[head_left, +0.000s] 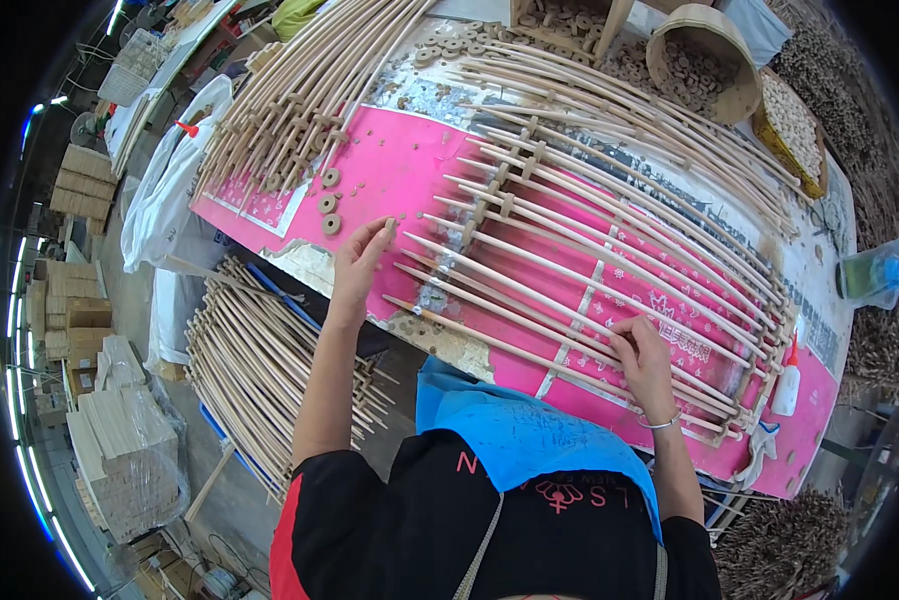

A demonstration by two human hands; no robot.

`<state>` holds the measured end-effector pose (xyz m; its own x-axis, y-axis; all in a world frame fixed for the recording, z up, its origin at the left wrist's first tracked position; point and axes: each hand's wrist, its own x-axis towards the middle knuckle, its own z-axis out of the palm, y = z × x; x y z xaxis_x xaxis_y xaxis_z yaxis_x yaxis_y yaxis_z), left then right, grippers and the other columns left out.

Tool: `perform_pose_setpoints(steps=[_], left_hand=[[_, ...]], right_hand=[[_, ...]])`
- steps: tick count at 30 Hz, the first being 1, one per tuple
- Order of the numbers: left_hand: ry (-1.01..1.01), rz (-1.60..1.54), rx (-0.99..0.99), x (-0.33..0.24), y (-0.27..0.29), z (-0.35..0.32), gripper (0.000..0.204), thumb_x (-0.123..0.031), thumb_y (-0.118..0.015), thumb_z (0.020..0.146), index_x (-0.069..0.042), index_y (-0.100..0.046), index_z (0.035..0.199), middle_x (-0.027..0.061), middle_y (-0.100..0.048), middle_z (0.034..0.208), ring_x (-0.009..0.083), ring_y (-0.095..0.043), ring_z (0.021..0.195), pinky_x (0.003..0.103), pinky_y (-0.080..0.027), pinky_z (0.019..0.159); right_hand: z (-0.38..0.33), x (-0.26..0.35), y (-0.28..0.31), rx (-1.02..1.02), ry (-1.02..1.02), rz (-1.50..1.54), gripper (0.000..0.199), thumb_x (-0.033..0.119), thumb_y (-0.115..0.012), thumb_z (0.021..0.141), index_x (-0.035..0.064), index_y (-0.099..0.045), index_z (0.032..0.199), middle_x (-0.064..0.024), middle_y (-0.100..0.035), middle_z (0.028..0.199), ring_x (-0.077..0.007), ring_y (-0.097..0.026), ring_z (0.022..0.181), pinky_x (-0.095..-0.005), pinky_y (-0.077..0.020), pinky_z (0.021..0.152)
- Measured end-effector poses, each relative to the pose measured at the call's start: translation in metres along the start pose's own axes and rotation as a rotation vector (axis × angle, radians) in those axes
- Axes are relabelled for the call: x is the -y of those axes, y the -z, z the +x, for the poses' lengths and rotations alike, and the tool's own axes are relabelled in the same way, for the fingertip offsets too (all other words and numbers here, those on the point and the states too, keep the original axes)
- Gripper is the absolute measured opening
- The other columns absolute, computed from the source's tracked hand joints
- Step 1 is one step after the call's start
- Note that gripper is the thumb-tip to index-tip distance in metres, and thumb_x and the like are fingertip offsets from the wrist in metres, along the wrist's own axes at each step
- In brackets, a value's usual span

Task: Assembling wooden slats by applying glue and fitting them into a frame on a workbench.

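Note:
My left hand (361,268) is raised over the near left part of the table, thumb and forefinger pinched on a small brownish wooden piece (390,228). My right hand (645,362) is closed at the fingertips on one of the long, tapered wooden sticks (529,293). These sticks lie side by side in a slanting row, their thin tips toward my left hand. Small wooden connectors (477,215) sit on several sticks near their left ends. At the right ends, more small wooden pieces (769,345) join the row.
Round wooden discs (330,224) lie on the pink sheet (399,150). Stick bundles rest at the far left (279,120) and below the table (259,370). A tipped bucket (734,95) holds wooden pieces. A white glue bottle (786,388) with a red tip lies at the right.

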<state>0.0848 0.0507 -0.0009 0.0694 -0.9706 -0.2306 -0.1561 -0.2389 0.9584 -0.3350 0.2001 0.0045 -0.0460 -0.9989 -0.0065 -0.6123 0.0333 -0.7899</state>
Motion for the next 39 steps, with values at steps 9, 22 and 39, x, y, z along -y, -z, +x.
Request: perform_pose_setpoints(steps=[9, 22, 39], left_hand=[[0.110, -0.185, 0.059, -0.001, -0.006, 0.001, 0.032, -0.026, -0.062, 0.109, -0.005, -0.070, 0.132, -0.0029, -0.072, 0.104, 0.0033, -0.065, 0.093, 0.019, -0.045, 0.072], [0.144, -0.188, 0.185, -0.019, -0.040, -0.025, 0.037, -0.036, -0.074, 0.101, -0.006, -0.074, 0.123, -0.0033, -0.068, 0.090, 0.0009, -0.053, 0.073, 0.018, -0.038, 0.060], [0.012, 0.163, 0.165, -0.007, -0.031, -0.028, 0.036, -0.031, -0.079, 0.096, -0.006, -0.073, 0.121, -0.0009, -0.067, 0.085, 0.0094, -0.058, 0.065, 0.026, -0.044, 0.057]], right_hand=[[-0.002, 0.002, 0.002, -0.033, 0.041, 0.027, 0.008, 0.005, -0.070, 0.096, -0.0007, -0.067, 0.101, -0.0119, -0.064, 0.090, -0.0241, -0.066, 0.080, -0.0363, -0.0519, 0.071], [0.003, 0.007, 0.007, -0.042, 0.059, 0.014, 0.016, 0.007, -0.077, 0.091, 0.0001, -0.067, 0.102, -0.0101, -0.062, 0.095, -0.0234, -0.066, 0.082, -0.0341, -0.0522, 0.072], [0.008, 0.008, 0.003, -0.146, 0.109, -0.092, 0.016, 0.013, -0.079, 0.089, 0.0036, -0.069, 0.098, -0.0088, -0.066, 0.091, -0.0260, -0.067, 0.085, -0.0363, -0.0524, 0.073]])
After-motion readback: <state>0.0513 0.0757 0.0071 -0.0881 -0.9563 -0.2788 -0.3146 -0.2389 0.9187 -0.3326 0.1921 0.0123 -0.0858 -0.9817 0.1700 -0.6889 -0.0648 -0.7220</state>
